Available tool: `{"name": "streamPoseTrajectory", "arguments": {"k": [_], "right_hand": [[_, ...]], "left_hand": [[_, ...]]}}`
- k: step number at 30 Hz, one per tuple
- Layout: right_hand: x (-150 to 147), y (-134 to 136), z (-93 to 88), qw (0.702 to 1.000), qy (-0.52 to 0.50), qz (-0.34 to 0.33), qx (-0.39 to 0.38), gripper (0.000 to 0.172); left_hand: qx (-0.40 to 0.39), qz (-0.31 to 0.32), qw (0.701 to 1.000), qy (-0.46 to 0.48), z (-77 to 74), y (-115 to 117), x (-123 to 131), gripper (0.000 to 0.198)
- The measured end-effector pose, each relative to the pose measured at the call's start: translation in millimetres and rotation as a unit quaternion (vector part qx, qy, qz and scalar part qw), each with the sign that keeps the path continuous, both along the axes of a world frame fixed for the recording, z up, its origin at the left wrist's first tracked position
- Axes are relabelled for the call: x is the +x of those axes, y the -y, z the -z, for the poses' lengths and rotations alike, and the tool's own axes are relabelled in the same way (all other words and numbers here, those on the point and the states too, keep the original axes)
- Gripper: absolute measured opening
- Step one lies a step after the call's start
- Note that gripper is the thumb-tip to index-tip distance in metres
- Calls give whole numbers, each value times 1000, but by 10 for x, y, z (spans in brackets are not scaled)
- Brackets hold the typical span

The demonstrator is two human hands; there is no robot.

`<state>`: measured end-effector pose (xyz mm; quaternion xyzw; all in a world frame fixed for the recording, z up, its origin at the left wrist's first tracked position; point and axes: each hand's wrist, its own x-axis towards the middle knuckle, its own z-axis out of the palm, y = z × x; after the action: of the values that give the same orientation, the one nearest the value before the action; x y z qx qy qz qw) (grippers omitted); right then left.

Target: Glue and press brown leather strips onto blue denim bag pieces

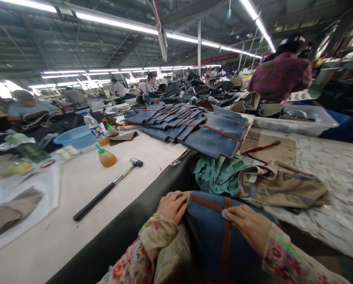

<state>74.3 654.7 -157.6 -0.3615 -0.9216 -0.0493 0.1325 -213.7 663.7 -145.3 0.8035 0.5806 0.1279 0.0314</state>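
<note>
A blue leather panel with brown straps (209,232) lies in front of me at the bottom of the head view. My left hand (173,207) is closed on the panel's upper left edge, its thumb hidden. Against the brown strap, near where two straps cross, my right hand (247,223) pinches a small whitish flat piece (225,213); whether it is chalk, a pad or something else I cannot tell. Just beyond the panel are a crumpled green cloth (219,175) and a camouflage-patterned cloth (283,185).
A hammer (105,193) and a glue bottle with a green tip (107,157) rest on the pale worktable (67,236). Ahead are stacked blue panels (212,130). A blue basin (73,138) stands left, a clear plastic bin (297,124) right. A co-worker (279,75) is behind it.
</note>
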Motion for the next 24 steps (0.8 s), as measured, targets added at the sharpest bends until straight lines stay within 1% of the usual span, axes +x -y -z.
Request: {"name": "streamPoseTrajectory", "arguments": {"k": [1,2,4,5,6,7,8,9,10,11,13,15,17,18,19,21,23,24], "right_hand": [[41,41,1,1000,9,2,7,32],[69,90,13,1000,10,14,18,32],[108,209,72,998,-7,51,45,33],[128,277,115,995,-25,71,59,33],[153,347,161,993,-45,86,67,33],[181,414,205,991,-61,97,70,34],[210,475,242,989,-76,104,70,35],[237,525,269,988,-88,109,68,35],[260,564,285,986,-99,115,67,35],[276,592,290,985,-106,120,64,35],[291,623,277,983,-117,129,60,34],[293,642,255,981,-124,139,54,33],[295,667,247,979,-133,149,51,34],[296,683,249,977,-139,156,51,34],[296,699,255,974,-146,163,50,34],[292,729,269,970,-158,177,45,34],[287,748,274,967,-168,190,39,34],[286,752,272,966,-170,192,36,34]], "left_hand": [[2,-20,1000,-3,-52,-24,-194,32],[14,-55,998,-9,-108,-43,-431,36],[56,-169,983,-37,-219,-55,-990,43],[62,-209,975,-45,-265,-44,-1282,48],[58,-257,963,-55,-302,-21,-1560,52],[24,-324,943,-79,-329,7,-1807,54],[-13,-362,927,-94,-349,36,-2012,56],[-33,-379,920,-98,-364,57,-2167,56],[-55,-390,914,-99,-379,65,-2269,57],[-69,-388,914,-94,-396,59,-2320,56],[-89,-373,920,-84,-434,19,-2275,54],[-111,-360,924,-61,-453,-1,-2056,49],[-127,-337,933,16,-414,69,-1693,45],[-131,-320,934,84,-369,144,-1472,45],[-148,-283,934,161,-312,239,-1233,48],[-222,-224,904,288,-193,451,-748,55],[-294,-175,872,349,-114,622,-320,58],[-319,-151,861,367,-97,676,-151,58]]}}
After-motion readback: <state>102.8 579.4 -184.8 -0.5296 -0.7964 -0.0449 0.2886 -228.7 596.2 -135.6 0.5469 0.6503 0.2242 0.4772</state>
